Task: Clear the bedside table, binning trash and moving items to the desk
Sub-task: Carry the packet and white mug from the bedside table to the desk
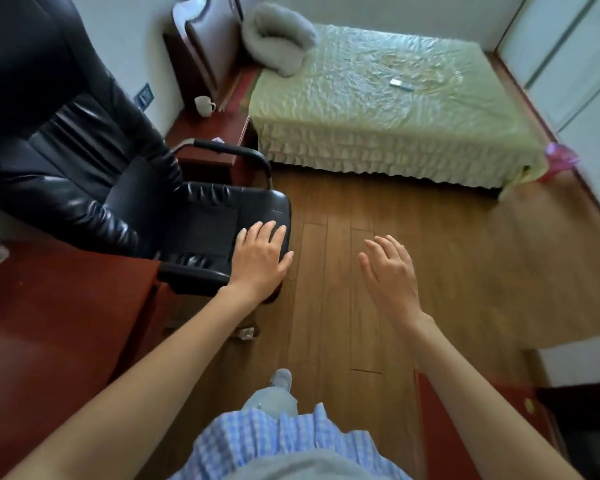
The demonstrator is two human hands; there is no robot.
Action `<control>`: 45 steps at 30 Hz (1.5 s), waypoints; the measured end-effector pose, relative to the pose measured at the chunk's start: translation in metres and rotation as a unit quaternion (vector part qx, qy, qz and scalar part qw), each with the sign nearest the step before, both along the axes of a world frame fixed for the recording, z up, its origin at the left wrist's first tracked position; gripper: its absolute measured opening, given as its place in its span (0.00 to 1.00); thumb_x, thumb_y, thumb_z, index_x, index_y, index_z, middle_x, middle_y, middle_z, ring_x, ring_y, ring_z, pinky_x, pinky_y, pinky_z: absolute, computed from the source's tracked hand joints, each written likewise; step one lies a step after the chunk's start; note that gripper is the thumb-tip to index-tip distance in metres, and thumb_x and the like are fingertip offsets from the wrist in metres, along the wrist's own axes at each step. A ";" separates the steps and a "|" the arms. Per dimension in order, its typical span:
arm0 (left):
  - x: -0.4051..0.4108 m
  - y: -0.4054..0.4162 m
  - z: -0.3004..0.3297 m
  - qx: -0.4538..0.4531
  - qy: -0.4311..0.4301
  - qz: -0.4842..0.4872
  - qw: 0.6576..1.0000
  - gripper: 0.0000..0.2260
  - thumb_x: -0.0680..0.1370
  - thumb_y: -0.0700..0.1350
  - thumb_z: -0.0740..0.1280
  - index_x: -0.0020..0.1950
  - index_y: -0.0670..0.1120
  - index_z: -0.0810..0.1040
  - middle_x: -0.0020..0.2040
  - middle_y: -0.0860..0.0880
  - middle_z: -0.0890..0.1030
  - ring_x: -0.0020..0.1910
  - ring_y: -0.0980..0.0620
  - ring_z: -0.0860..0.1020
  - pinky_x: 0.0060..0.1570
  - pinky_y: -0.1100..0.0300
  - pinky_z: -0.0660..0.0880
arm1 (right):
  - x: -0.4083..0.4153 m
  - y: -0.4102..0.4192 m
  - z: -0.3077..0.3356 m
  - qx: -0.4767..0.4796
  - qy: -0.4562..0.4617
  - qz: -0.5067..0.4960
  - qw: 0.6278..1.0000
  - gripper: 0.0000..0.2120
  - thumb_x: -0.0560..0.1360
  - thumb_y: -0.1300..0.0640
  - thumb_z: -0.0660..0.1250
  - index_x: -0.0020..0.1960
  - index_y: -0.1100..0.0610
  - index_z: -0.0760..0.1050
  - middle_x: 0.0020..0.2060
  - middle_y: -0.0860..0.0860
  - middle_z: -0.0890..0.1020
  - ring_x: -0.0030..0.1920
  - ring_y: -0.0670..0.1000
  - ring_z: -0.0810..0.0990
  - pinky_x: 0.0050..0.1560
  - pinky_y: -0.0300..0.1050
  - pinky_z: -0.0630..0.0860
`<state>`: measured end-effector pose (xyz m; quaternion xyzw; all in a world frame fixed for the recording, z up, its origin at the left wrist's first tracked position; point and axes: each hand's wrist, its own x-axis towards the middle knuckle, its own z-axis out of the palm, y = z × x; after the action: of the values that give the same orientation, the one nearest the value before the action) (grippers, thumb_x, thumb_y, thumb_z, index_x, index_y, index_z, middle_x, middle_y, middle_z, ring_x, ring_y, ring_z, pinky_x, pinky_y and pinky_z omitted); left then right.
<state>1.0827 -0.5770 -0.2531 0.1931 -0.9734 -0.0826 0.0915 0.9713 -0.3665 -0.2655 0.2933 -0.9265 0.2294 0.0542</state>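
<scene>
Green quilted bedspread on the bed [395, 105] fills the far side; nearer, we skirt the black leather office chair [118, 188], which blocks our line to the dark red wooden bedside table [205, 128]. Its white ceramic mug [204, 105] and a small scrap near the front edge remain, so clearing looks barely begun. Red-brown wooden desk [49, 323] waits at left. Our left hand [260, 258] lies flat and empty on the chair seat; our right hand [390, 268] hovers, fingers spread, empty.
</scene>
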 end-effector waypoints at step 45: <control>-0.590 -0.303 -0.051 0.054 -0.058 0.199 0.977 0.24 0.77 0.54 0.61 0.70 0.43 0.68 0.69 0.43 0.70 0.70 0.43 0.65 0.68 0.46 0.60 | -0.668 -0.362 -0.028 0.112 -0.118 0.190 0.968 0.23 0.82 0.47 0.54 0.72 0.58 0.66 0.72 0.56 0.68 0.75 0.56 0.57 0.75 0.52 0.55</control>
<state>0.4928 -0.8805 -0.3036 0.3922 -0.9132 -0.1036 0.0392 0.3029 -0.7286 -0.2933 0.4389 -0.8735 0.1630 -0.1334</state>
